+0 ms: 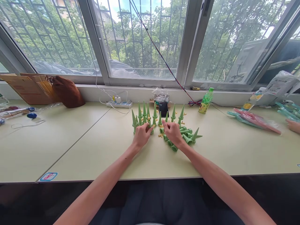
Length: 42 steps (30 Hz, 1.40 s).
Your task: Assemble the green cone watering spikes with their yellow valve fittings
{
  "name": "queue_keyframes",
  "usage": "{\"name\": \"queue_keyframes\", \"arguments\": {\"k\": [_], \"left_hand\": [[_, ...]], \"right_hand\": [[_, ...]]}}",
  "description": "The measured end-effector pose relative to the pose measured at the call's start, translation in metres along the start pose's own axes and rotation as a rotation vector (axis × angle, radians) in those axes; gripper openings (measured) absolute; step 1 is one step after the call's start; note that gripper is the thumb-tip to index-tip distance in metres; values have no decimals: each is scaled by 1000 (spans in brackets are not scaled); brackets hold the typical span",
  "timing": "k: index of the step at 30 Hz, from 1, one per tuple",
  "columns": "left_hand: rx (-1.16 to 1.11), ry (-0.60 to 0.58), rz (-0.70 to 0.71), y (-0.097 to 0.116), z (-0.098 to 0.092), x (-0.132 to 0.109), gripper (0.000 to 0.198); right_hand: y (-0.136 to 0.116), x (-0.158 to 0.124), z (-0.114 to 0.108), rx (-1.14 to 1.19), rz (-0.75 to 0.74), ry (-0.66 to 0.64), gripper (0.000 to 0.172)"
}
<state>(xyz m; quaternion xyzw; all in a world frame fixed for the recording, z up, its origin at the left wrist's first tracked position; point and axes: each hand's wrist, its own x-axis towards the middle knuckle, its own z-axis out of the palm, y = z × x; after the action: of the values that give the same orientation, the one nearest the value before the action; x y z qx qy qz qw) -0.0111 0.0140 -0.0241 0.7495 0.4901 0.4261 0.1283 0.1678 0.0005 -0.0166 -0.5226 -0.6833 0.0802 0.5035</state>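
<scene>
Green plastic watering spikes with small yellow valves cover the middle of the table. Around the base of one upright green spike [152,130], the fingers of my left hand [142,135] are closed. Several more upright spikes [140,113] stand just behind that hand. My right hand [172,132] is closed in a pinch a little to the right; whatever its fingertips hold is hidden. Beneath and beside it lies a heap of green spikes [187,139], many on their sides with open ends toward me. Yellow valves [161,135] lie at the heap's left edge.
Behind the spikes are a black phone [163,109] and a power strip [119,103]. A green-capped drink bottle [206,100] stands back right, near plastic-wrapped items [255,120]. A brown pouch [67,92] leans by cardboard [25,89]. Another person's hand [293,125] shows far right.
</scene>
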Motion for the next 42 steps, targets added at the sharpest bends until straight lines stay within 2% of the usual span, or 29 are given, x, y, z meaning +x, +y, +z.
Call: {"name": "queue_keyframes", "arguments": {"k": [6,11,16,26,32,36,42], "left_hand": [[29,-14,-14,0,0,-1,18],[101,8,-41,5,-4,-3,23],[274,-31,-79,8,-7,-2,33],[417,-46,-62,0,-5,-3,44],[358,-138,11,6,0,-5,31],[338,-141,14,7,-1,-6,17],[317,-159,14,6,-1,-6,13]], "right_hand": [[0,0,0,22,-11,-13,60],[-1,-1,0,26,-10,-17,61],[0,-1,0,24,-10,-25,61],[1,-1,0,29,-12,-28,61],[0,-1,0,28,-14,-27,59],[1,-1,0,16,-10,-29,60],[2,2,-5,-14,-1,32,48]]}}
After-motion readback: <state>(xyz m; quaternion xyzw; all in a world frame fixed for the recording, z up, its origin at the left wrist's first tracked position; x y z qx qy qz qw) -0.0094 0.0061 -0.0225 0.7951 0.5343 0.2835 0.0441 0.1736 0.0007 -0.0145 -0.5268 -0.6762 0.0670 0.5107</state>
